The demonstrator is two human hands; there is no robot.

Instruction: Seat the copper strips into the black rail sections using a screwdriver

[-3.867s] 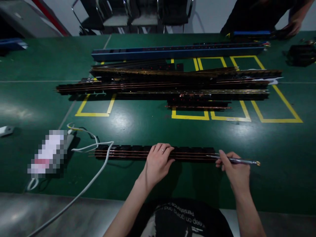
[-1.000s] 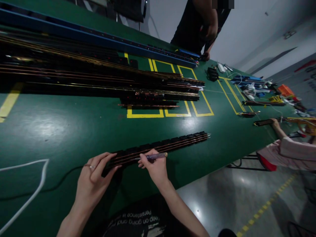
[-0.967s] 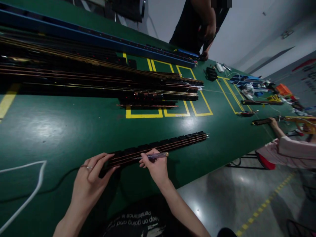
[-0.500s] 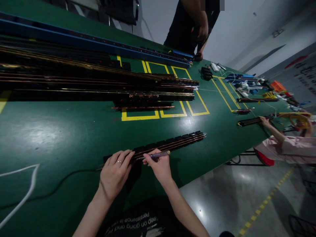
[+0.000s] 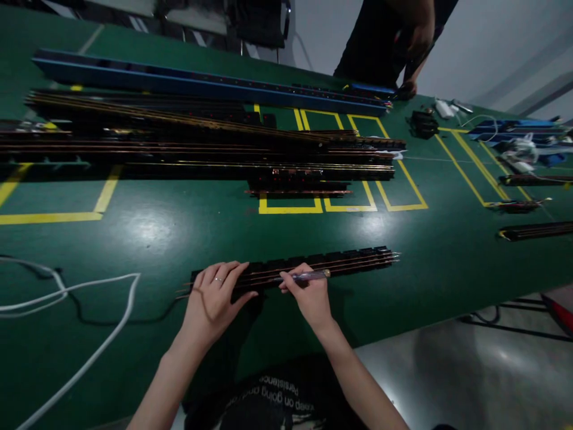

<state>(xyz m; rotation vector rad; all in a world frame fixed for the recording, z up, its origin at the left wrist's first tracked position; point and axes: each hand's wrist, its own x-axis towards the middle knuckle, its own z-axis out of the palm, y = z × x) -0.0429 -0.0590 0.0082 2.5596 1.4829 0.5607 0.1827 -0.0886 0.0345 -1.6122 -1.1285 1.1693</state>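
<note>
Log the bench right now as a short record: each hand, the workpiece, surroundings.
Left hand: laid over the strip, near its left end
Right hand: holds a tool, tip at the strip
Strip: dark, copper-coloured lines lengthwise
Beyond: dark pile, then blue rail
Left: white cable
Far side: co-worker

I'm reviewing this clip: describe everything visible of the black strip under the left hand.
The strip is long and narrow, with black segments along its far edge and metallic-looking, copper-coloured rods running lengthwise. Rod ends jut out at both ends, silvery at the right. It lies on the green table, its right end slanting away from the person. The left hand rests across it near its left end; the right hand points a pen-like tool at it, contact unclear.
</note>
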